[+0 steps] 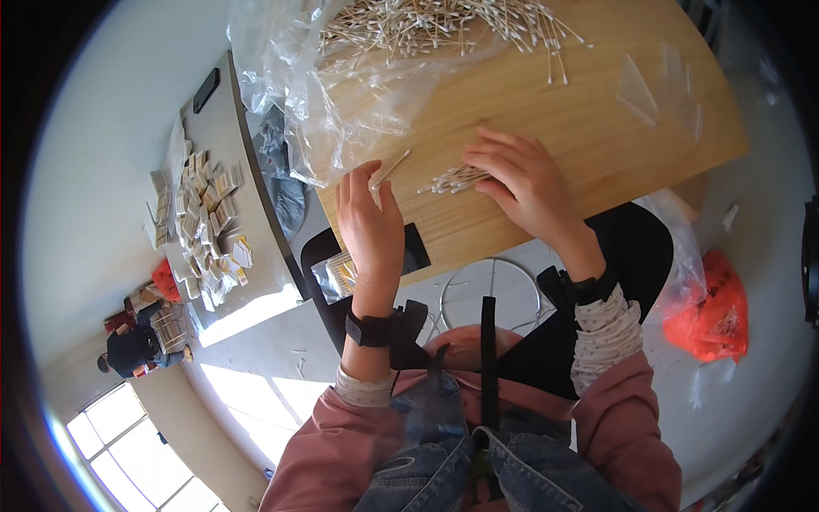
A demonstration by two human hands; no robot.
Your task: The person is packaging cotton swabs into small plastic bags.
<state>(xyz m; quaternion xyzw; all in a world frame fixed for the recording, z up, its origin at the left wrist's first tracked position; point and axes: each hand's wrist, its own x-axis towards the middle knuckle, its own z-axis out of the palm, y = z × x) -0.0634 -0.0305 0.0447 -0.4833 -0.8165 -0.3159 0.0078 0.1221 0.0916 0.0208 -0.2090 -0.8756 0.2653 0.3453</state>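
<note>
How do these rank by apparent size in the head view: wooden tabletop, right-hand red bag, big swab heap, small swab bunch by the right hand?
1. wooden tabletop
2. big swab heap, cut off by the top edge
3. red bag
4. small swab bunch, partly hidden by the right hand

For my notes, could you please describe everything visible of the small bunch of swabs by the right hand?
The small bunch of swabs lies on the wooden table: thin tan sticks, apparently wood, with white cotton-like tips pointing left. They lie roughly parallel. The right hand's grip hides their other ends; firm hold or light touch is unclear.
</note>
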